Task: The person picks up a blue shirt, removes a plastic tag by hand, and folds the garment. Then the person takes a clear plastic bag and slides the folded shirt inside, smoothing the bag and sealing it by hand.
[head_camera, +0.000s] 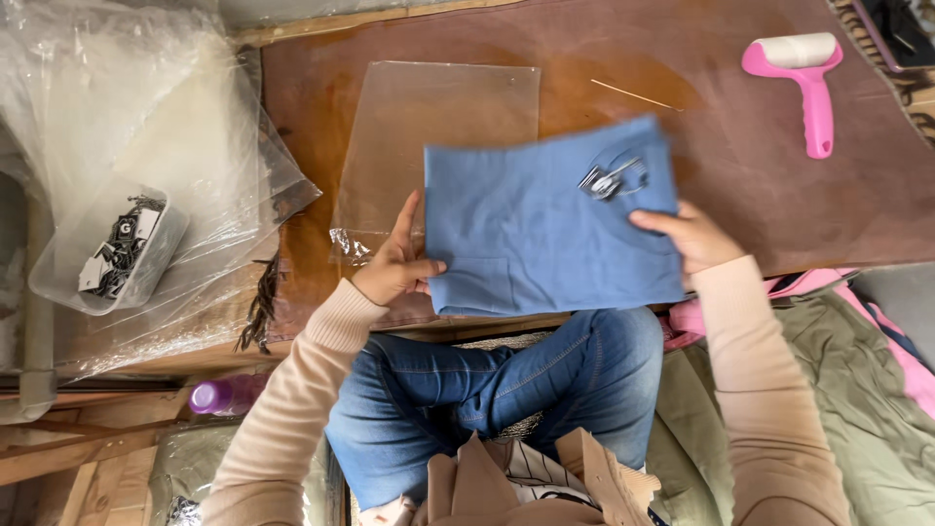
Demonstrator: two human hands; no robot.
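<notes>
**Squaring the folded blue garment over the clear bag**

The folded blue garment [550,229] lies flat on the brown table [779,195], its near edge at the table's front and its far left corner overlapping a clear plastic bag [438,127]. A small metal clip with a tag [606,181] sits on its upper right part. The left hand [394,268] pinches the garment's left edge, thumb on top and forefinger stretched out along the fabric; the right hand [693,237] presses the right edge with fingers together (whether they grip underneath I cannot tell). To do this well, I judge both hands should keep even tension so the fold stays square and the tag does not snag. Well apart, a pink lint roller [808,83] rests at the far right, and a tub of dark tags [122,255] stands on plastic sheeting at the left.
</notes>
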